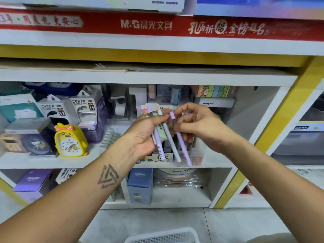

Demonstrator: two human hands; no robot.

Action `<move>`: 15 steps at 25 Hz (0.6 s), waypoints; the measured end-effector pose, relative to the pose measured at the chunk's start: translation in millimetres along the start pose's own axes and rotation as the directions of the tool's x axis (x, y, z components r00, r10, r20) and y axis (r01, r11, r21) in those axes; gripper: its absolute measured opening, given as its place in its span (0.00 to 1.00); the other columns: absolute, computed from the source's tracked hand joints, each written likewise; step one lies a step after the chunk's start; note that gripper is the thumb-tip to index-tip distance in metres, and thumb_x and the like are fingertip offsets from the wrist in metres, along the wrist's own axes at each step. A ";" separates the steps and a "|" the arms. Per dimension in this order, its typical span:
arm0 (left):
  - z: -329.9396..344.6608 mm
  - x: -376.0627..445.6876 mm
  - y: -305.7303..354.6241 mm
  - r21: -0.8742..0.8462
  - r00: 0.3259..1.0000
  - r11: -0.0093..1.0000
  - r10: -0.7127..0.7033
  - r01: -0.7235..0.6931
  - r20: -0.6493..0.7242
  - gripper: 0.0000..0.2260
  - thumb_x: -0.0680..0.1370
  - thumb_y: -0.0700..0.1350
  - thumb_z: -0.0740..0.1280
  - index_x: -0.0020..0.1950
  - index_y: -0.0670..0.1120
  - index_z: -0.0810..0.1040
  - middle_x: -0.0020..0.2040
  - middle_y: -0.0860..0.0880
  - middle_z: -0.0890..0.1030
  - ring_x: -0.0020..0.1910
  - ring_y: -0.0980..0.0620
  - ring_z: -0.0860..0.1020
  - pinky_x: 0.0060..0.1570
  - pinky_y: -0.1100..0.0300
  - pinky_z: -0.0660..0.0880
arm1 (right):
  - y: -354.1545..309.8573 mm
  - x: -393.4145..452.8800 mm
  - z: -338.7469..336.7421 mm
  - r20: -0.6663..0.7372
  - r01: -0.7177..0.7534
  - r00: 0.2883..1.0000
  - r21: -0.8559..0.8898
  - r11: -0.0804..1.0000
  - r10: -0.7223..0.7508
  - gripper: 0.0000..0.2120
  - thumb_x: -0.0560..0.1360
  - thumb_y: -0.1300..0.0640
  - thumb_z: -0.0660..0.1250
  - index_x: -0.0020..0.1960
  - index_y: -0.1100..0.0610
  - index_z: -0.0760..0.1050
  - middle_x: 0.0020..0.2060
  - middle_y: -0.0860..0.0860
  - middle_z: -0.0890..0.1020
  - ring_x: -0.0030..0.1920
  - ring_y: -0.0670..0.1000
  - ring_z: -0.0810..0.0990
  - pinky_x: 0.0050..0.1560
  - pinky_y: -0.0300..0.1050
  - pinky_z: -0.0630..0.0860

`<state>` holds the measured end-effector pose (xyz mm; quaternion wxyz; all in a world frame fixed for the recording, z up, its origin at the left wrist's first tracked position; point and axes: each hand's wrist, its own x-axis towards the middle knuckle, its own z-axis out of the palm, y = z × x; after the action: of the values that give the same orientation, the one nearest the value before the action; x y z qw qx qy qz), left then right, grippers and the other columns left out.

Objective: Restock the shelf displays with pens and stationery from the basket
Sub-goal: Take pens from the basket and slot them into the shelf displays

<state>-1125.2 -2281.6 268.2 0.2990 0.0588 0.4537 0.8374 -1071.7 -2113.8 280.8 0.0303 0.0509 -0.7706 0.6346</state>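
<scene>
Pinching one purple pen point(180, 139), the right hand point(196, 125) draws it toward five o'clock from the left hand point(145, 135), which grips the other pens point(162, 137).

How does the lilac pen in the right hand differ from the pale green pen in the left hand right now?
The slim lilac pen is pinched alone near its top by the right hand; the slim pale green pen sits in a bunch with other pens gripped by the left hand. The lilac pen shows nearly full length; the green pen is mostly hidden. Both slant downward in front of the shelf.
</scene>
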 end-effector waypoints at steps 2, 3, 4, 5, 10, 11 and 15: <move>2.5 4.6 -3.7 -0.040 0.999 0.998 -0.041 0.040 -0.029 0.11 0.81 0.33 0.60 0.63 0.35 0.73 0.53 0.34 0.83 0.47 0.39 0.85 0.46 0.45 0.83 | -2.1 -2.4 -22.6 -0.090 0.035 0.995 -0.055 0.998 -0.040 0.23 0.73 0.73 0.68 0.64 0.57 0.73 0.34 0.59 0.82 0.28 0.53 0.77 0.27 0.44 0.74; 1.9 6.9 -5.4 -0.023 0.996 0.998 -0.060 0.058 -0.073 0.09 0.81 0.33 0.60 0.61 0.36 0.73 0.48 0.35 0.84 0.40 0.42 0.85 0.40 0.49 0.83 | -2.0 -3.3 -33.6 -0.167 0.058 0.983 -0.107 0.993 -0.075 0.24 0.73 0.73 0.68 0.65 0.55 0.73 0.33 0.58 0.82 0.28 0.53 0.78 0.29 0.45 0.76; 1.5 8.5 -7.2 0.025 0.990 0.997 -0.076 0.079 -0.123 0.06 0.81 0.34 0.61 0.58 0.38 0.74 0.41 0.38 0.84 0.32 0.46 0.83 0.33 0.54 0.82 | -0.6 -4.0 -43.7 -0.243 0.072 0.963 -0.177 0.981 -0.115 0.23 0.74 0.72 0.68 0.64 0.52 0.74 0.34 0.58 0.82 0.29 0.54 0.79 0.32 0.49 0.78; 0.3 10.5 -8.8 0.069 0.983 0.992 -0.096 0.108 -0.157 0.04 0.81 0.36 0.63 0.54 0.40 0.74 0.35 0.42 0.82 0.24 0.50 0.77 0.27 0.60 0.77 | 2.5 -4.5 -52.3 -0.305 0.074 0.940 -0.255 0.964 -0.153 0.22 0.75 0.71 0.69 0.61 0.50 0.74 0.35 0.59 0.82 0.31 0.56 0.81 0.35 0.53 0.81; 2.2 10.8 -13.5 0.071 0.956 0.958 -0.270 0.279 -0.116 0.06 0.77 0.39 0.66 0.41 0.44 0.72 0.29 0.49 0.68 0.22 0.57 0.61 0.22 0.66 0.61 | 27.1 -4.9 -62.8 -0.294 0.070 0.913 -0.569 0.819 -0.282 0.07 0.78 0.62 0.70 0.53 0.52 0.76 0.40 0.54 0.82 0.40 0.56 0.84 0.45 0.58 0.83; 3.9 9.4 -14.1 0.056 0.949 0.950 -0.301 0.307 -0.093 0.05 0.75 0.39 0.66 0.41 0.43 0.72 0.30 0.49 0.68 0.23 0.56 0.61 0.23 0.66 0.62 | 31.4 -5.0 -61.2 -0.266 0.070 0.922 -0.604 0.794 -0.283 0.06 0.78 0.61 0.70 0.52 0.52 0.76 0.41 0.52 0.82 0.41 0.54 0.84 0.45 0.57 0.83; 7.8 7.4 -15.0 -0.037 0.924 0.925 -0.380 0.379 -0.045 0.05 0.73 0.36 0.62 0.48 0.41 0.72 0.34 0.46 0.70 0.27 0.53 0.65 0.24 0.65 0.67 | 41.8 -5.5 -53.6 -0.180 0.110 0.932 -0.686 0.720 -0.314 0.04 0.79 0.57 0.68 0.51 0.50 0.74 0.41 0.49 0.82 0.43 0.50 0.84 0.47 0.55 0.83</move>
<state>-1121.7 -2265.6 259.5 0.4446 -0.0557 0.4522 0.7712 -1072.1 -2053.1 249.8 0.2299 0.0342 -0.9216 0.3107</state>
